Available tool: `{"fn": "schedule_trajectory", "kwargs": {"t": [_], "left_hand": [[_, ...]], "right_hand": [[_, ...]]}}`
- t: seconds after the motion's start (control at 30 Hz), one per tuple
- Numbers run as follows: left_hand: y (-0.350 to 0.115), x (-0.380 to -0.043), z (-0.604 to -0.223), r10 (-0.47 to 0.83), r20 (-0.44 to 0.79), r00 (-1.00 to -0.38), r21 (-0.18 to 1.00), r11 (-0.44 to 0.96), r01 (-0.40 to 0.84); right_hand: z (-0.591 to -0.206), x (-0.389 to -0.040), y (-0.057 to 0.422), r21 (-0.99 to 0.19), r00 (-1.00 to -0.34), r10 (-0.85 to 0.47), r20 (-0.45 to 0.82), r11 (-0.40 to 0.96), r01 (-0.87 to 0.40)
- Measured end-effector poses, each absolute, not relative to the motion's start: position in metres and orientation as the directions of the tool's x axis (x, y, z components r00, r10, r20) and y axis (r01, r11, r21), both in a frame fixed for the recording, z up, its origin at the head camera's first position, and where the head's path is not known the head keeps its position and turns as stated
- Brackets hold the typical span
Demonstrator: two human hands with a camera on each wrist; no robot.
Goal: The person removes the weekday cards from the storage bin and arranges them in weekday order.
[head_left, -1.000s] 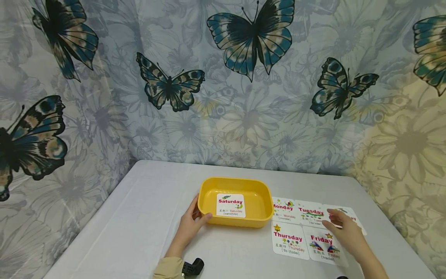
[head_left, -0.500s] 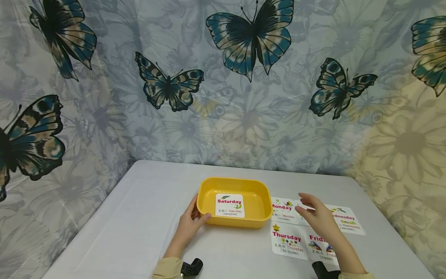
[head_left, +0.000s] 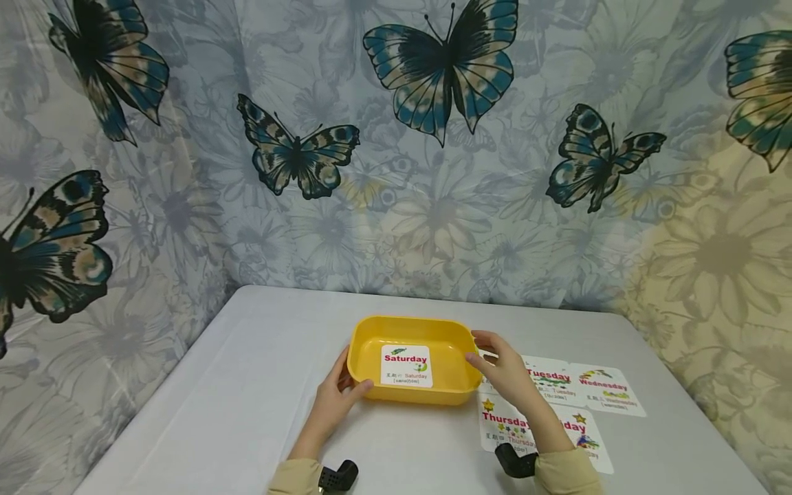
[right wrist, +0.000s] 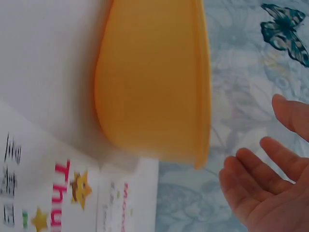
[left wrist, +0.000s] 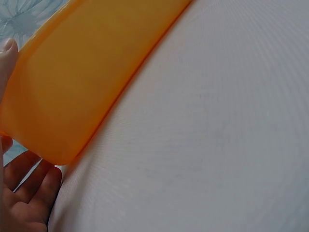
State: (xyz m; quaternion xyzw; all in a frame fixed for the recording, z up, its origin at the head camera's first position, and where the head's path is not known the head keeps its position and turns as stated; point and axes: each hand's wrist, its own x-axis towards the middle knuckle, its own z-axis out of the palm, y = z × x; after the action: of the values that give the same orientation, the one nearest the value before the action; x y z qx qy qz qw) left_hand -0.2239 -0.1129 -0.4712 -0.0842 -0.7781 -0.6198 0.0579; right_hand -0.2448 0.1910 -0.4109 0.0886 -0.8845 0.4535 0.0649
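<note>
A yellow plastic tray [head_left: 408, 395] sits on the white table, with a Saturday word card [head_left: 405, 366] lying flat in it. At its left end my left hand [head_left: 333, 402] holds it, thumb along the front rim and fingers round the side; the left wrist view shows fingertips at the tray's lower corner. My right hand [head_left: 504, 371] hovers at the tray's right end, fingers apart and loosely bent. The right wrist view shows a gap between this hand [right wrist: 270, 188] and the tray wall [right wrist: 154, 77]. Nothing is in the right hand.
Right of the tray lie word cards in two rows: Tuesday [head_left: 553, 375], Wednesday [head_left: 609, 390], Thursday [head_left: 498, 430] and Friday [head_left: 590, 440]. A Monday card [right wrist: 124, 208] is mostly hidden by the right hand in the head view. Butterfly-printed cloth [head_left: 433, 227] hangs behind the table.
My right hand has moved left from over the Wednesday card, across the Tuesday card, to the tray's right end. The left hand and tray stay essentially in place.
</note>
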Motion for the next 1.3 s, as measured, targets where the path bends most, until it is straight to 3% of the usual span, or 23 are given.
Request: {"fn": "schedule_trajectory", "kwargs": {"t": [0.37, 0.63, 0.9, 1.3], "left_hand": [[-0.114, -0.224, -0.473, 0.056, 0.201, -0.978, 0.952, 0.222, 0.208], [-0.116, -0.228, -0.476, 0.062, 0.214, -0.975, 0.949, 0.221, 0.222], [-0.117, -0.245, -0.507, 0.044, 0.210, -0.977, 0.948, 0.235, 0.215], [-0.116, -0.246, -0.509, 0.029, 0.187, -0.982, 0.947, 0.258, 0.188]], "right_hand": [[-0.423, -0.266, 0.147, -0.829, -0.973, -0.150, 0.177, 0.510, -0.229], [-0.426, -0.277, 0.126, -0.855, -0.984, -0.145, 0.104, 0.492, -0.163], [-0.435, -0.289, 0.118, -0.817, -0.990, -0.136, 0.030, 0.568, -0.103], [-0.441, -0.291, 0.120, -0.826, -0.985, -0.158, -0.066, 0.563, -0.035]]}}
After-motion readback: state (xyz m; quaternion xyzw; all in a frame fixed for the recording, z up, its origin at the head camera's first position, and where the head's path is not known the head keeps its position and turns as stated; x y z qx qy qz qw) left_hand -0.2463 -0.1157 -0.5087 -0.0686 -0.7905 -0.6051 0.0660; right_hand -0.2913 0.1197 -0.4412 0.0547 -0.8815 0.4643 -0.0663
